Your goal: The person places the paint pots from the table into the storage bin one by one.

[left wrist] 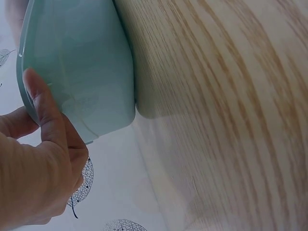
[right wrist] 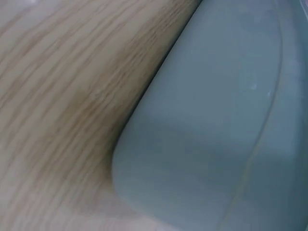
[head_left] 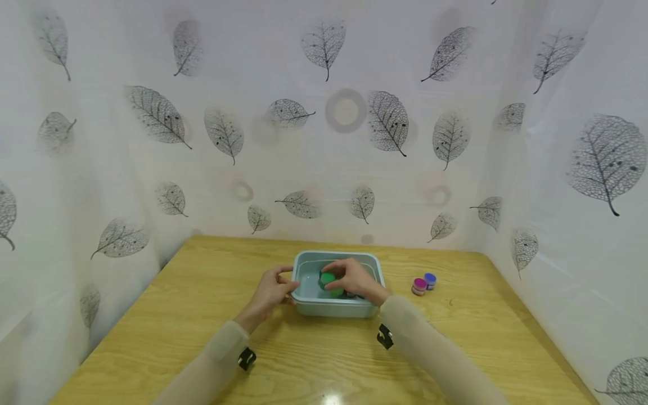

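A light blue-green plastic basin (head_left: 309, 309) stands on the wooden table. My left hand (head_left: 270, 289) grips its left rim; in the left wrist view the thumb and fingers (left wrist: 45, 103) pinch the rim from both sides. My right hand (head_left: 356, 277) reaches down into the basin and pinches a small round jar with a green lid (head_left: 327, 278) between thumb and fingers. Another green item (head_left: 336, 292) and something dark lie partly hidden under this hand. In the right wrist view only the outside of the basin (right wrist: 202, 120) and the tabletop show, not the hand.
Two small lidded jars stand close together on the table right of the basin: one magenta (head_left: 419, 287), one blue-purple (head_left: 430, 280). A leaf-patterned white curtain (head_left: 344, 163) hangs behind and along both sides of the table (head_left: 217, 264).
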Tool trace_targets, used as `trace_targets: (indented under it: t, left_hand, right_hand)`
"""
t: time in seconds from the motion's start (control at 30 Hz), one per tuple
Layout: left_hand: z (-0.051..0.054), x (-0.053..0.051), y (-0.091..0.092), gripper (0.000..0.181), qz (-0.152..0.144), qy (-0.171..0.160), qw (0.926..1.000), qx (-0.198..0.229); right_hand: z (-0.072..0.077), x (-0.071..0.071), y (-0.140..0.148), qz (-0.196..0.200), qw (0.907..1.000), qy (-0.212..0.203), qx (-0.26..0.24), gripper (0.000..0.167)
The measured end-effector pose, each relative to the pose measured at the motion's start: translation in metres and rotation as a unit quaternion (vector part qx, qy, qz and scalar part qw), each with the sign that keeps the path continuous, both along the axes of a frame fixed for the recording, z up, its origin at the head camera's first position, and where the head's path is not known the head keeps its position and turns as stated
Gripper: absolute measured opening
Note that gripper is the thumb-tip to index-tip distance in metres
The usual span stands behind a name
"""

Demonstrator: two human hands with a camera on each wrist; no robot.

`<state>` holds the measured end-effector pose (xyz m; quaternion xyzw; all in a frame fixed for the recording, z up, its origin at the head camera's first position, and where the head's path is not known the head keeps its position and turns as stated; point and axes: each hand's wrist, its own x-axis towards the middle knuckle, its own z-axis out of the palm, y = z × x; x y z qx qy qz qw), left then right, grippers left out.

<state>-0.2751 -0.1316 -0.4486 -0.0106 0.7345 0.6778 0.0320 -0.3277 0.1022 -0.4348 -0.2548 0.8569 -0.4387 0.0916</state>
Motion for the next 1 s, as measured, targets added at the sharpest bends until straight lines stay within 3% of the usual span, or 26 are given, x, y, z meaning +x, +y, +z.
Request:
trace_targets:
  t: [0.17, 1.0]
  left_hand:
    - [0.002, 0.001, 0.000, 0.051, -0.005, 0.001, 1.0000, -0.001]
    - [0.001, 0.000, 0.000, 0.050, 0.004, -0.005, 1.0000, -0.006]
  right_hand:
    - [0.001, -0.002, -0.006, 0.010, 0.9996, 0.019, 0.021, 0.044]
    - [-0.008, -0.014, -0.016, 0.021, 0.9961, 0.026, 0.082, 0.040]
